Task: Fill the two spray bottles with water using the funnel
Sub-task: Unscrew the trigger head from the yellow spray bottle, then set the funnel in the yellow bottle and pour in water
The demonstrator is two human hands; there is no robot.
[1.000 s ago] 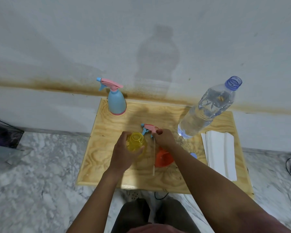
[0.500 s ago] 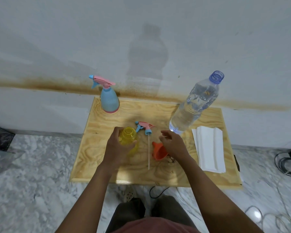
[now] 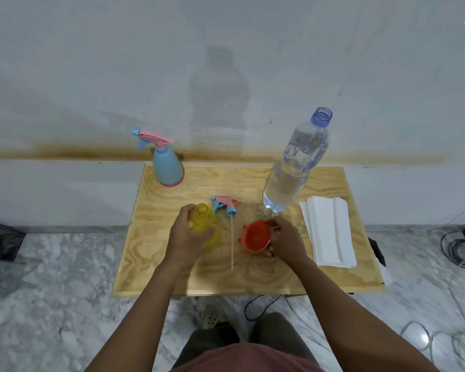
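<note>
The left hand is gripping the uncapped yellow spray bottle. Just right of that grip, the right hand is pinching the orange funnel by its rim. The funnel is probably light and stiff.

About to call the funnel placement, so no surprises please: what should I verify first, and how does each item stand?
1. Yellow bottle neck open, its spray head off and lying on the table: ok.
2. Left hand holds the yellow bottle upright: ok.
3. Right hand has the funnel, fingers curled at its rim: ok.
4. Funnel lifted clear of the table: cannot tell.
5. Water bottle uncapped, upright and holding water: ok.
6. Blue spray bottle opened for filling: not ok, its head is still on.
</note>
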